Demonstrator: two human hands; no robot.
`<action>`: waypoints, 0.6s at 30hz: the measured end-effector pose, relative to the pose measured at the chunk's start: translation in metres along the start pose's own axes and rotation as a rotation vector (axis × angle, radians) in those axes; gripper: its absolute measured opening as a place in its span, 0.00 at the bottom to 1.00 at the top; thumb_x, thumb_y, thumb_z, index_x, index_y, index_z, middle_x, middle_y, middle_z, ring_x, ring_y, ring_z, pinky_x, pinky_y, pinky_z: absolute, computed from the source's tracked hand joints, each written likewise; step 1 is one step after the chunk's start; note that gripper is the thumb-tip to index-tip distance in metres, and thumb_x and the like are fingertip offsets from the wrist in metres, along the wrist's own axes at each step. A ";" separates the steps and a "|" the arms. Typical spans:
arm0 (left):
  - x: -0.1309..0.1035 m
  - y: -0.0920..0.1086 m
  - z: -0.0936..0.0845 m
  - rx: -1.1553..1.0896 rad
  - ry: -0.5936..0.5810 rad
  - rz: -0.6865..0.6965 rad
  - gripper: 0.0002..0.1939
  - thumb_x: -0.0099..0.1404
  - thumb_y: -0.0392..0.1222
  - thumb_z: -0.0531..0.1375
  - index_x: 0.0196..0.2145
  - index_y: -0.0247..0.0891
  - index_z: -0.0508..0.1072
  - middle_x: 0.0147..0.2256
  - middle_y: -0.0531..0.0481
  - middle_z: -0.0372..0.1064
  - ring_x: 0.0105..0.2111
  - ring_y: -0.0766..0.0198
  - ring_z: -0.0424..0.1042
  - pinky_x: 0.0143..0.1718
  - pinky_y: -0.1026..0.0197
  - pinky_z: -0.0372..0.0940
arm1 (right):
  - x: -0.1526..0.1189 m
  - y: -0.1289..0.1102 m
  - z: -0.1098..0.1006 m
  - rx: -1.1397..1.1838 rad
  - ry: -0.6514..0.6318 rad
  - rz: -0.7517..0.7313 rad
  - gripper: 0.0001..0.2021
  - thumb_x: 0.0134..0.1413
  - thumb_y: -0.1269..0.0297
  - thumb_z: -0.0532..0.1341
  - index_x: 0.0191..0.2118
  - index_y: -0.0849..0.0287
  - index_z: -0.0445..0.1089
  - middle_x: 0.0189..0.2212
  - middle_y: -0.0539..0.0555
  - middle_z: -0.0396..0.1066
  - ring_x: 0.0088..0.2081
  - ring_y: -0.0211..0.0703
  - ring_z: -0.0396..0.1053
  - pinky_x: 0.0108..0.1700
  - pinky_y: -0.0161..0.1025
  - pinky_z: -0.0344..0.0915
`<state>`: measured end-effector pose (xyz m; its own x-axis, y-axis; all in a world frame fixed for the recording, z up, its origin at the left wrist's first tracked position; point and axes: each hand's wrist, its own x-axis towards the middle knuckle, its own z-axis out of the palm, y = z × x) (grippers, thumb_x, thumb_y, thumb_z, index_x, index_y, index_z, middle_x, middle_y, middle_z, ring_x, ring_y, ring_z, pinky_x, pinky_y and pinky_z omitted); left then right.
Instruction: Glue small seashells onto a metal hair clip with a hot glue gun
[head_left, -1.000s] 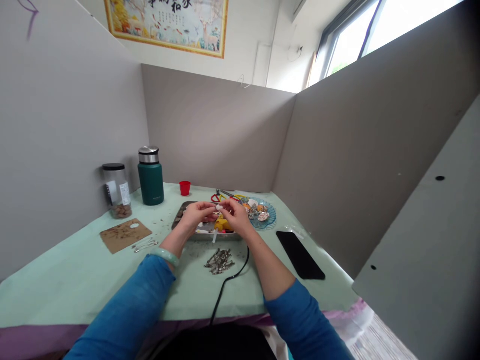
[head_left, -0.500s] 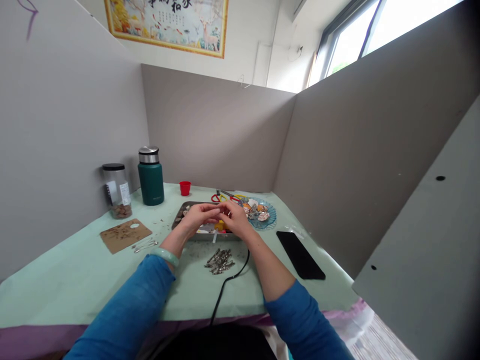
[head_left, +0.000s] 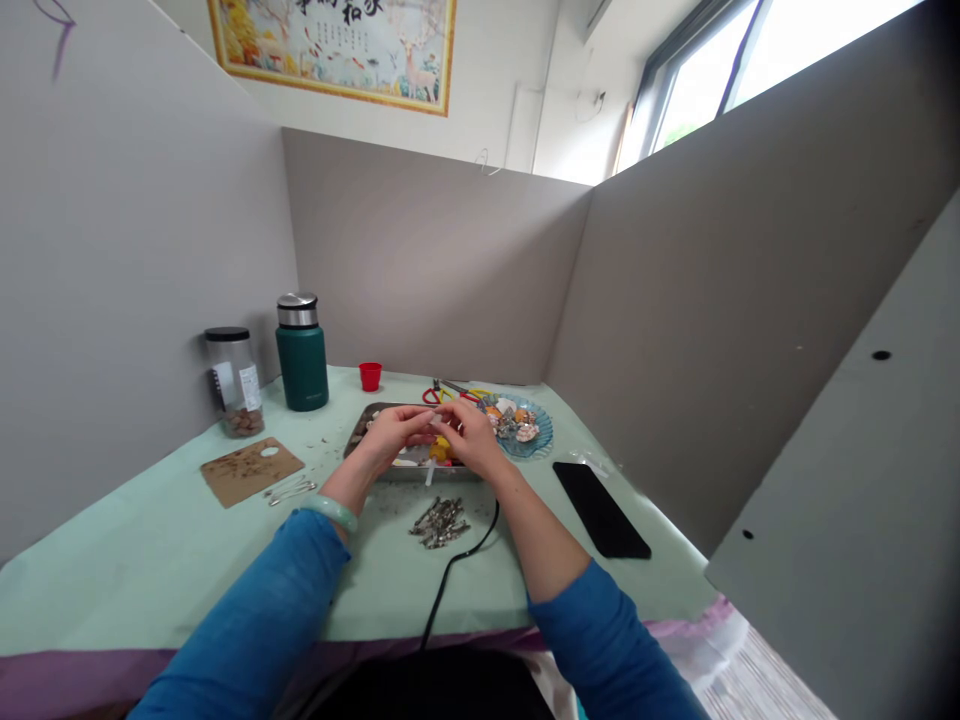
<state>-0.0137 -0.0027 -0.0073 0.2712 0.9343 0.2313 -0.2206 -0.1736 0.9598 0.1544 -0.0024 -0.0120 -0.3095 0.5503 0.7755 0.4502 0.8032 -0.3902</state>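
Observation:
Over the metal tray point(head_left: 469, 474), my left hand point(head_left: 399, 432) and my right hand point(head_left: 466, 432) meet with their fingertips pinched together. Whatever they hold is too small and too covered by fingers to name. Below them in the tray lies a yellow glue gun point(head_left: 439, 450), its pale tip point(head_left: 430, 473) poking over the front rim and its body partly behind my right hand. Nearer to me on the cloth is a heap of small metal clips or pins point(head_left: 439, 523).
A blue glass plate point(head_left: 541, 440) with decorated pieces stands right of the tray, pliers point(head_left: 454, 391) behind. A phone point(head_left: 601, 510) lies right; a black cable point(head_left: 450, 575) runs toward me. Leftward are a brown card point(head_left: 251, 472), safety pins point(head_left: 291, 490), a jar point(head_left: 238, 390), a green flask point(head_left: 301, 355) and a red cup point(head_left: 370, 377).
My fingers have shifted slightly against each other, still together above the tray. Everything else stays in place.

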 end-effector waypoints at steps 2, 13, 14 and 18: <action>0.000 0.000 0.000 -0.002 0.006 -0.009 0.22 0.51 0.47 0.67 0.40 0.30 0.75 0.37 0.39 0.75 0.35 0.59 0.74 0.39 0.59 0.68 | 0.000 -0.001 0.000 -0.012 0.000 -0.001 0.08 0.55 0.65 0.57 0.41 0.57 0.68 0.33 0.53 0.67 0.31 0.39 0.64 0.36 0.37 0.62; 0.001 0.001 0.001 0.007 0.067 -0.016 0.21 0.46 0.47 0.69 0.35 0.30 0.76 0.32 0.42 0.76 0.30 0.61 0.74 0.37 0.60 0.68 | -0.001 -0.001 0.001 -0.019 -0.027 0.014 0.09 0.56 0.63 0.57 0.43 0.56 0.67 0.30 0.52 0.67 0.30 0.40 0.64 0.34 0.36 0.61; 0.001 0.001 0.001 0.011 0.074 -0.013 0.21 0.46 0.47 0.69 0.35 0.30 0.76 0.32 0.42 0.76 0.29 0.61 0.74 0.37 0.60 0.68 | -0.001 -0.001 0.001 -0.017 -0.031 0.020 0.09 0.56 0.63 0.57 0.43 0.56 0.67 0.30 0.52 0.68 0.30 0.40 0.64 0.34 0.36 0.61; 0.001 0.001 0.000 0.012 0.084 -0.011 0.21 0.45 0.47 0.69 0.34 0.30 0.76 0.31 0.42 0.76 0.28 0.61 0.74 0.36 0.60 0.68 | -0.001 -0.002 0.000 0.002 -0.044 0.030 0.10 0.56 0.62 0.57 0.43 0.56 0.67 0.33 0.52 0.69 0.30 0.40 0.64 0.34 0.37 0.62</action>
<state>-0.0133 -0.0020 -0.0058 0.1941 0.9590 0.2066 -0.2061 -0.1661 0.9643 0.1538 -0.0040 -0.0118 -0.3321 0.5839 0.7408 0.4585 0.7863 -0.4142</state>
